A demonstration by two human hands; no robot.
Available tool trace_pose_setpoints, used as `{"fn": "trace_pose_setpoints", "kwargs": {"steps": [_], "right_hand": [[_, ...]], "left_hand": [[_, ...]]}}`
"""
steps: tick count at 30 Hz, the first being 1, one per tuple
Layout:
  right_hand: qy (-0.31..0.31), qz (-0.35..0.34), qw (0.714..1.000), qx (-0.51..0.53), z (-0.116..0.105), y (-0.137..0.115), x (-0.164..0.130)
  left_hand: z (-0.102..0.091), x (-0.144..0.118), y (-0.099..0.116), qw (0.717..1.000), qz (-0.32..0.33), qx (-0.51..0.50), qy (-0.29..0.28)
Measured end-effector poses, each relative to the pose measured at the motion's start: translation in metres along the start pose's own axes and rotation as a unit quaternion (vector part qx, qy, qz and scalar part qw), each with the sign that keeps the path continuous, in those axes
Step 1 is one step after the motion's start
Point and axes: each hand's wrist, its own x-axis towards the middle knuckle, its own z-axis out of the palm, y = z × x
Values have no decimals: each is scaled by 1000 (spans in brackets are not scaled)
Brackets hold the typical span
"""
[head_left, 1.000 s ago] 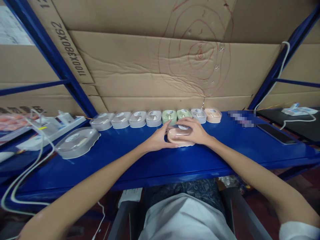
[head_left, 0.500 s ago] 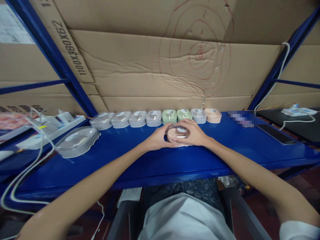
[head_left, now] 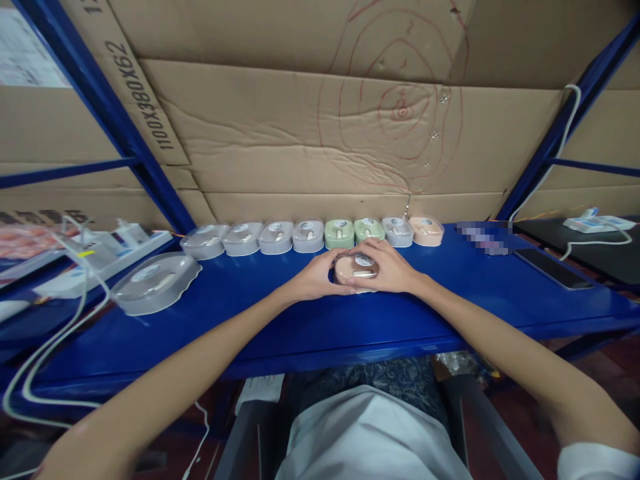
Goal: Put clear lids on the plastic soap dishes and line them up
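Between my two hands is a small peach-coloured box with a clear lid point(head_left: 350, 268), a round label on top. My left hand point(head_left: 320, 275) wraps its left side, thumb along the near edge. On the other side my right hand point(head_left: 393, 268) curls round the box, its fingers over the far edge. Part of the box is hidden by the fingers. Just behind stands a row of similar lidded boxes: several grey ones point(head_left: 275, 238), two green ones point(head_left: 339, 233) and a peach one point(head_left: 426, 231) at the right end.
A larger-looking grey lidded box point(head_left: 156, 283) lies at the left of the blue table point(head_left: 240, 347). Farther left are power strips point(head_left: 100, 263) with white cables. A dark phone point(head_left: 553, 268) rests at the right. Cardboard point(head_left: 280, 120) forms the back wall.
The box in my hands has tilted slightly, so the glare on its lid has shrunk. Both hands stay in nearly the same place round it.
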Motion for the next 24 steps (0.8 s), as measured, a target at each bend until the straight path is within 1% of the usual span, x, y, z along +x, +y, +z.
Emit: {"fn": "trace_pose_setpoints", "kwargs": {"steps": [8,18,24], "right_hand": [[-8,5,1000,5,-1,-2,-2],[-4,-26,999,-21,1,-1,-5],[-36,-38,996,-70,0,-1,-5]], "left_hand": [[-2,1,-1,999,4,44,-1],[-3,1,6,996,5,86,-5],[-3,1,8,991,31,128,-20]]}}
